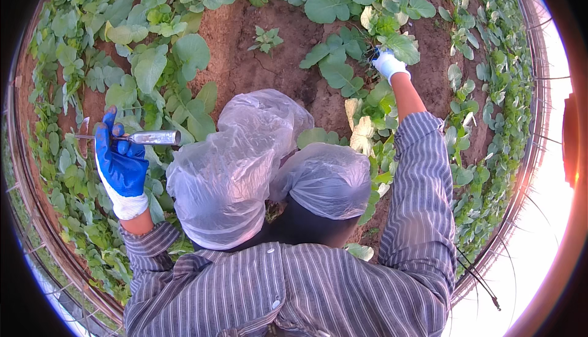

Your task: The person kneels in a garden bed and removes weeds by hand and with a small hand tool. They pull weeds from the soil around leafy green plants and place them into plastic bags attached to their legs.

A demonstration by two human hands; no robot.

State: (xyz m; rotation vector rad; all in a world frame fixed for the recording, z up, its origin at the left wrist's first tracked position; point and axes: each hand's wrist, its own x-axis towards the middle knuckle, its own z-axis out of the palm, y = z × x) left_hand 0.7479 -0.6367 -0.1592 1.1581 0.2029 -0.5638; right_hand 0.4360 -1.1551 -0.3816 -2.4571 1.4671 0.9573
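Observation:
My left hand [121,162], in a white knit glove with a blue coated palm, is raised at the left over the leaves. Its fingers hold a hand tool by the shiny metal tube handle [155,137]; a thin shaft [85,137] runs out to the left, and the tool's head is hard to make out. Far forward on the right, my right hand [389,65] wears a similar glove and reaches low into a leafy plant [383,27]. A broad green leaf [400,47] covers part of that hand. Its fingertips are hidden, so its grip cannot be seen.
Clear plastic covers [229,176] wrap my bent legs in the middle. Brown soil [243,61] runs between leafy rows, with a small jagged-leaved plant [266,39] growing there. Dense foliage [119,25] stands at the left. Pale, withered leaves [363,135] hang by my right knee.

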